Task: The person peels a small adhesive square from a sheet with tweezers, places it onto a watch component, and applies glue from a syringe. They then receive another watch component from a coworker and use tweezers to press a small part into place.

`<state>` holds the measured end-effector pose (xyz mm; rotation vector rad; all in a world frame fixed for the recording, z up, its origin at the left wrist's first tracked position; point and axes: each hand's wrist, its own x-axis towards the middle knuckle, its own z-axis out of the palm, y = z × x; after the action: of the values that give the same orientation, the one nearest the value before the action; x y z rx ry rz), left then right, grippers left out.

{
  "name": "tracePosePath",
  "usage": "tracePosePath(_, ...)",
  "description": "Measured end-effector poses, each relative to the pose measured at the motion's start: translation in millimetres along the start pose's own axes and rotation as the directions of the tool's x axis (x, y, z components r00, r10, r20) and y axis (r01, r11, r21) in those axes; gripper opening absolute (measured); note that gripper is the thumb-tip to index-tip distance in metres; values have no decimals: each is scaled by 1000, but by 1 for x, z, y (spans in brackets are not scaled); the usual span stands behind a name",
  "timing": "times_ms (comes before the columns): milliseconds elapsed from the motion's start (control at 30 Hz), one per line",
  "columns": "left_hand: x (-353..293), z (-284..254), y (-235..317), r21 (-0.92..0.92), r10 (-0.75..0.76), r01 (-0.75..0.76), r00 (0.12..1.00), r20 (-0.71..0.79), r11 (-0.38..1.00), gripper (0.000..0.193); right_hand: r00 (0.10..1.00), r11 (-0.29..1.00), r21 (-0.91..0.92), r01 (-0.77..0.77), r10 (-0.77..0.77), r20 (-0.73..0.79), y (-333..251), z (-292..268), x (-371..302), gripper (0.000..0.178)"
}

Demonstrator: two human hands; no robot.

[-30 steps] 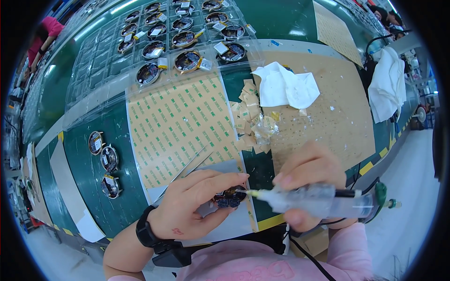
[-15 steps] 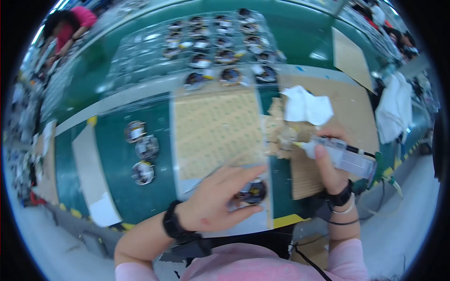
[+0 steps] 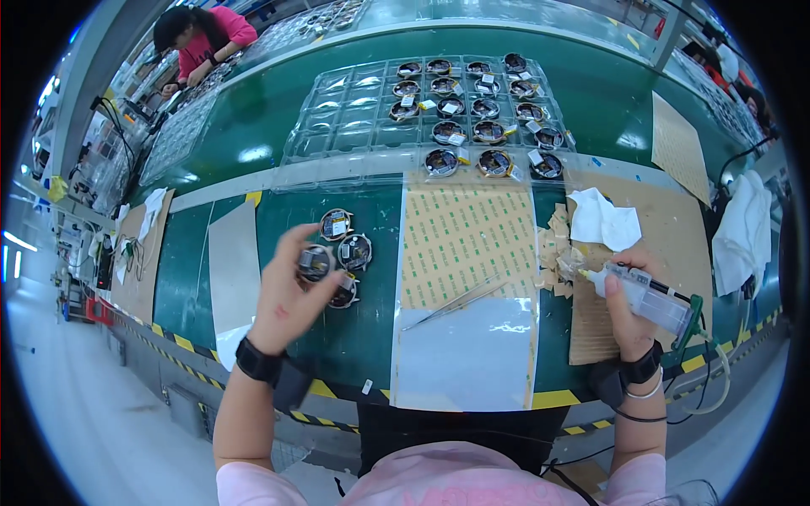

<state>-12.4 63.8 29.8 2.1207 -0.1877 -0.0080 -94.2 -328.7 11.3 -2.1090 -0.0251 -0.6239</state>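
My left hand (image 3: 291, 297) grips a round electronic module (image 3: 315, 263) between thumb and fingers, at the left of the bench. Close by on the green mat lie similar round modules: one (image 3: 336, 224) beyond it, one (image 3: 355, 252) to its right, and another (image 3: 343, 293) partly covered by my thumb. In my right hand (image 3: 626, 308) is a clear dispensing syringe (image 3: 654, 305) with a tube at its rear. Its pale tip points left, near crumpled tan paper scraps (image 3: 557, 261). Metal tweezers (image 3: 456, 303) rest on a tan printed sheet (image 3: 468, 228), away from both hands.
A clear plastic tray (image 3: 337, 143) at the back holds several round modules. White cloth (image 3: 604, 221) and brown cardboard (image 3: 675, 244) lie at the right. A grey strip (image 3: 234, 261) lies at the left. Beyond the bench, a person in pink (image 3: 215, 38) works.
My left hand has moved left from the printed sheet to the group of modules, carrying one module. The tweezers have come into sight. My right hand still holds the syringe; the view has shifted.
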Motion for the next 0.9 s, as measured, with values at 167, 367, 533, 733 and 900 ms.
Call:
tracePosePath(167, 9, -27, -33, 439, 134, -102, 990, -42, 893, 44, 1000, 1000, 9, -3, 3, -6, 4, -1, 0, 25)
tracePosePath(367, 16, -9, -7, 526, 376, -346, 925, 52, 777, 40, 1000, 1000, 15, 7, -7, -11, 3, 0, 0, 25)
tracePosePath(533, 16, 22, 15, 757, 370, -323, 922, 115, 568, 43, 1000, 1000, 18, -6, 6, -15, 2, 1, -1, 25)
tracePosePath(733, 19, 26, 6, 707, 344, -322, 932, 119, 630, 44, 1000, 1000, 21, 7, -8, 13, 1, 0, -1, 23)
tracePosePath(900, 12, 36, 23, 573, 447, -454, 879, 164, 683, 46, 1000, 1000, 28, -8, 8, 7, 0, -4, 0, 22)
